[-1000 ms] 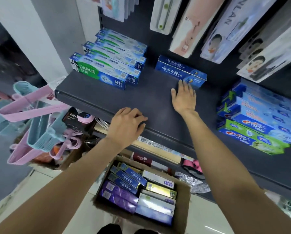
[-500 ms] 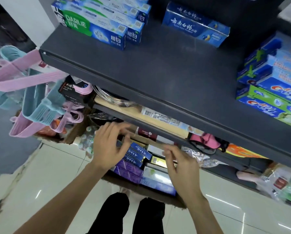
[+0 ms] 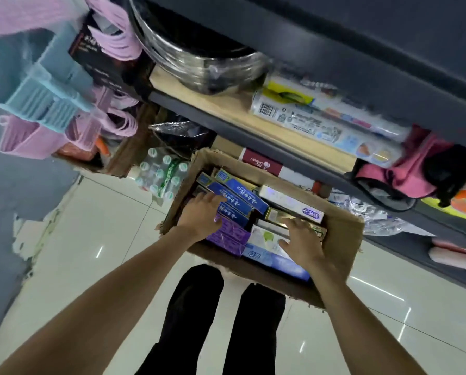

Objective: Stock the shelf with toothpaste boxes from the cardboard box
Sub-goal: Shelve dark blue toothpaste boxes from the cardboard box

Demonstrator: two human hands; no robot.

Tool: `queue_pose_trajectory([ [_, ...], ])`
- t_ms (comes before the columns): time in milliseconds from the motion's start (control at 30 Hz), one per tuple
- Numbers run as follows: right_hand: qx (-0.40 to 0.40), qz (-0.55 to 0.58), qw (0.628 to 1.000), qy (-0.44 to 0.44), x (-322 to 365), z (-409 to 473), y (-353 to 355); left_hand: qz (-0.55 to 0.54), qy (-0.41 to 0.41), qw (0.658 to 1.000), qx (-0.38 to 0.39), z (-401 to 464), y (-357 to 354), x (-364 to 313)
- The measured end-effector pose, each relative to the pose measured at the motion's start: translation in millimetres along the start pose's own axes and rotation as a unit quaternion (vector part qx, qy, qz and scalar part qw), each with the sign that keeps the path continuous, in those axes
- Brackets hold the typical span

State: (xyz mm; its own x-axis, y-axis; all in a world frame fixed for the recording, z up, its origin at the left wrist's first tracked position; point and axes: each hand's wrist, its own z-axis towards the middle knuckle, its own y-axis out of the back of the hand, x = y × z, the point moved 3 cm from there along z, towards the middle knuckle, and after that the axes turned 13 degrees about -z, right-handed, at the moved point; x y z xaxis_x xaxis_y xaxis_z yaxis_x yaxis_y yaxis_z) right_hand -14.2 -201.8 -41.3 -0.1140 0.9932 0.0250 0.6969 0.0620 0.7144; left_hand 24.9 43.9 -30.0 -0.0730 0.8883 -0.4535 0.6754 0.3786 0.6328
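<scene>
A cardboard box [image 3: 342, 239] sits on the tiled floor, packed with toothpaste boxes. Dark blue boxes [image 3: 240, 192] lie along its left side, purple ones [image 3: 231, 234] below them, white and gold ones [image 3: 291, 205] on the right. My left hand [image 3: 202, 215] is inside the box, its fingers lying on a dark blue box. My right hand [image 3: 302, 242] rests with spread fingers on the gold and white boxes at the right. Neither hand lifts anything. The dark shelf edge [image 3: 334, 50] crosses the top of the view.
A lower shelf holds a steel pot [image 3: 199, 69], packaged goods [image 3: 329, 120] and a pink item [image 3: 405, 169]. Pink and blue hangers [image 3: 37, 98] hang at the left. A pack of bottles [image 3: 161, 174] stands beside the box. My dark trouser legs [image 3: 218, 320] are below.
My view dropped from the upper shelf down to the box. Both hands came off the shelf and reached into the cardboard box, landing on the toothpaste boxes.
</scene>
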Motion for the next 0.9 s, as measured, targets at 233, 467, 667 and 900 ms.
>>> queue_pose_trajectory([
  [233,0.068,-0.048,0.997,0.008,-1.1,18.4,-84.3,0.138,-0.025,0.985,0.102,24.0,-68.0,19.8],
  [467,-0.015,0.021,0.999,0.027,12.8,30.2,-75.4,0.109,-0.047,0.992,-0.045,47.1,-60.1,21.5],
  [667,-0.158,0.049,0.98,0.109,70.4,100.0,-28.2,0.098,0.082,0.991,-0.024,71.7,-45.4,39.9],
  [900,-0.045,-0.024,0.996,0.077,99.9,159.3,-40.6,0.177,0.051,0.981,-0.052,57.4,-55.4,44.7],
])
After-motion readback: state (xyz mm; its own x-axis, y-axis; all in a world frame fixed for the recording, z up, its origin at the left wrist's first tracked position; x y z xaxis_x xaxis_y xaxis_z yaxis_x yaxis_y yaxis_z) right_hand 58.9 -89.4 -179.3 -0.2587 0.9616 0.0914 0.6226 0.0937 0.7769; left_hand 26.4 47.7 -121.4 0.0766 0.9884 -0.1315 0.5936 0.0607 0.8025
